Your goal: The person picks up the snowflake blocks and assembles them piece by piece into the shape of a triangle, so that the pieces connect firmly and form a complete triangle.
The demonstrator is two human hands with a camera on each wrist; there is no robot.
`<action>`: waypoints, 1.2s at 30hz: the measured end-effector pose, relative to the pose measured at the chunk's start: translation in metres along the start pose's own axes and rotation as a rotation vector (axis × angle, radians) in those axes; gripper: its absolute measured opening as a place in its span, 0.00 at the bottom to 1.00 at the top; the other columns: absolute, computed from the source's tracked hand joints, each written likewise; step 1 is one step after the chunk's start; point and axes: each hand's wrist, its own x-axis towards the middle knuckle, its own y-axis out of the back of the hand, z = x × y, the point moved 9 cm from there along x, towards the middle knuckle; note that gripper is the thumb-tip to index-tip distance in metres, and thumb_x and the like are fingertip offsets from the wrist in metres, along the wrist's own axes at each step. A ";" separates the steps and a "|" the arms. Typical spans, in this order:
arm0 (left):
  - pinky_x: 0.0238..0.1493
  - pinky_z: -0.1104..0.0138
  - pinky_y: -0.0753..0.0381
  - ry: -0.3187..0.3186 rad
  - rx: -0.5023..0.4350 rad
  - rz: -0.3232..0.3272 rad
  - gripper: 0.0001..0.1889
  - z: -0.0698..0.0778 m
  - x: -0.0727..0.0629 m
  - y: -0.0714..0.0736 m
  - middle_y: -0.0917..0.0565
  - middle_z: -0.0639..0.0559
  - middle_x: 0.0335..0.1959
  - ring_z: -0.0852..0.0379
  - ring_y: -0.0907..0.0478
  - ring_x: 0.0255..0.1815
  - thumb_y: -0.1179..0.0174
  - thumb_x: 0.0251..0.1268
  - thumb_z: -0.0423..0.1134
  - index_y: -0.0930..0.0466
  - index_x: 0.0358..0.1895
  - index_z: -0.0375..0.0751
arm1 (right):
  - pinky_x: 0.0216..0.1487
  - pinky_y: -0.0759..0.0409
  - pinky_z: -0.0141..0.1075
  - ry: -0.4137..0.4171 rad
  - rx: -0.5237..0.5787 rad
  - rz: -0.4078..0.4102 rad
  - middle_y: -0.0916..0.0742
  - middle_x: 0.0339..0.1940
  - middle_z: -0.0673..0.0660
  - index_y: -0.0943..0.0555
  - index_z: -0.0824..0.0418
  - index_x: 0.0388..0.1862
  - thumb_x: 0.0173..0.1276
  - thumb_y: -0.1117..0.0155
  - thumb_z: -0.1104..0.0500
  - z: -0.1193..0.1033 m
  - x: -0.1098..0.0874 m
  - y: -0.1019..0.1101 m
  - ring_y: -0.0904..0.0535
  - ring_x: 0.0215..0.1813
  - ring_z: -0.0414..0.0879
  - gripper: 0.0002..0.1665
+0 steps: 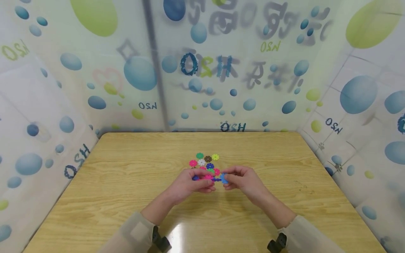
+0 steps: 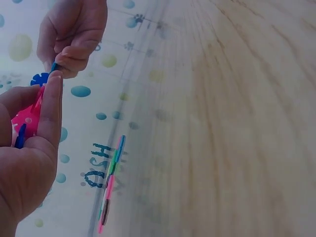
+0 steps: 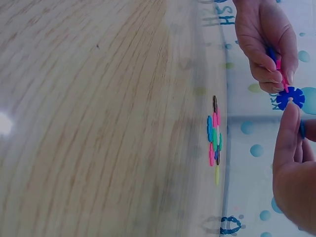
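Observation:
Both hands hold a small chain of notched plastic snowflake discs just above the table. My left hand (image 1: 185, 184) pinches its pink disc (image 1: 209, 177) between thumb and fingers. Beside the left palm, a dark blue disc (image 2: 20, 136) is edge-on to the pink part. Another dark blue disc (image 3: 290, 98) sits in the gap between the hands, at the end of the pink part. Thumb and fingers of my right hand (image 1: 248, 181) pinch a light blue disc (image 1: 224, 178), which meets that dark blue one. Fingers hide parts of the chain.
Several loose snowflake discs lie flat just beyond the hands, among them a green disc (image 1: 199, 155), a brown disc (image 1: 207, 159), a yellow disc (image 1: 215, 157) and a white disc (image 1: 201, 162). The wooden table (image 1: 126, 158) meets bubble-patterned curtains (image 1: 215, 91) at its back and sides.

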 end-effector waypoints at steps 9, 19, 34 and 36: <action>0.57 0.58 0.06 -0.002 0.022 -0.002 0.23 -0.001 0.001 -0.001 0.09 0.37 0.51 0.49 0.06 0.50 0.30 0.78 0.35 0.19 0.68 0.26 | 0.52 0.05 0.40 -0.010 0.026 -0.037 0.08 0.47 0.57 0.19 0.76 0.65 0.84 0.36 0.62 0.000 -0.001 -0.004 0.07 0.44 0.45 0.21; 0.56 0.58 0.05 -0.025 0.001 0.034 0.17 0.003 0.001 0.005 0.10 0.28 0.53 0.51 0.05 0.48 0.30 0.77 0.36 0.14 0.61 0.28 | 0.49 0.05 0.36 0.034 0.024 -0.025 0.09 0.47 0.55 0.19 0.77 0.66 0.83 0.36 0.62 -0.005 -0.001 0.004 0.08 0.42 0.43 0.22; 0.55 0.58 0.06 -0.002 0.024 0.007 0.19 0.001 0.001 0.001 0.07 0.45 0.47 0.49 0.05 0.50 0.30 0.78 0.36 0.14 0.64 0.31 | 0.52 0.05 0.39 0.001 0.017 -0.070 0.07 0.52 0.60 0.19 0.75 0.67 0.83 0.34 0.59 0.000 -0.001 -0.004 0.06 0.45 0.45 0.23; 0.55 0.58 0.05 -0.002 0.026 0.005 0.19 0.001 0.002 0.001 0.07 0.44 0.47 0.50 0.05 0.49 0.30 0.78 0.36 0.14 0.64 0.31 | 0.52 0.05 0.39 -0.004 0.023 -0.072 0.07 0.51 0.60 0.18 0.76 0.67 0.83 0.35 0.60 0.000 0.000 -0.004 0.06 0.45 0.45 0.23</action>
